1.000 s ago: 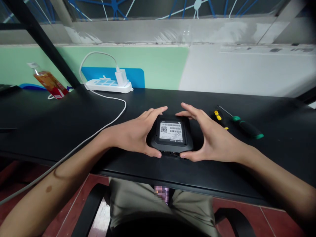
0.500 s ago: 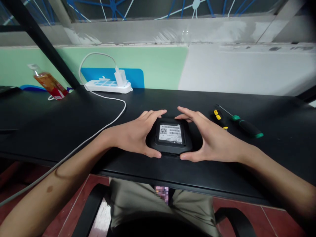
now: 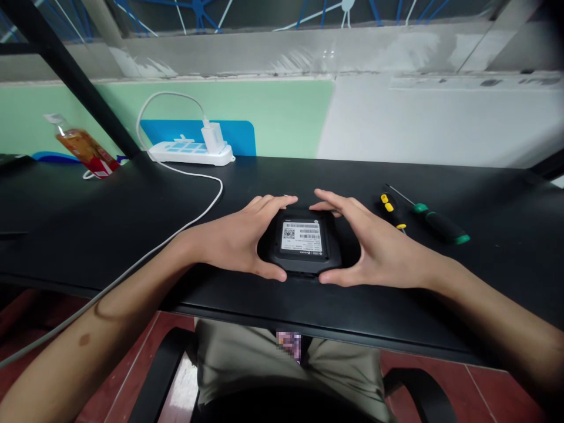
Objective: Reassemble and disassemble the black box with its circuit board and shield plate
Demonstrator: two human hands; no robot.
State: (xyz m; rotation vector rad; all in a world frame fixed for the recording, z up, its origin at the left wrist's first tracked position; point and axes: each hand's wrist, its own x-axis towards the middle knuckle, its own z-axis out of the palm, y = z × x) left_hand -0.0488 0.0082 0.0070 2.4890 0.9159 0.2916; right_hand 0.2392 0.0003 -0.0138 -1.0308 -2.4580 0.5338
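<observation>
A flat black square electronic box point(image 3: 332, 254) lies on the desk in front of me, with a white printed label point(image 3: 302, 237) facing up. The label carries barcodes and a QR code. My left hand point(image 3: 240, 238) curves around the box's left side, thumb at the near edge and fingers at the far edge. On the opposite side, my right hand point(image 3: 374, 244) holds it in the same manner. Part of the fingers at the far edge is hidden behind the box.
Right of my hands lie a green-and-black screwdriver point(image 3: 440, 226) and a black-and-yellow tool point(image 3: 388, 203). A white power strip point(image 3: 189, 153) with a plugged-in charger point(image 3: 213, 138) stands by the wall. Its white cable point(image 3: 176, 236) crosses the desk at left, past a drink bottle point(image 3: 86, 150).
The whole view has shifted very slightly. Both hands and the box keep the same arrangement.
</observation>
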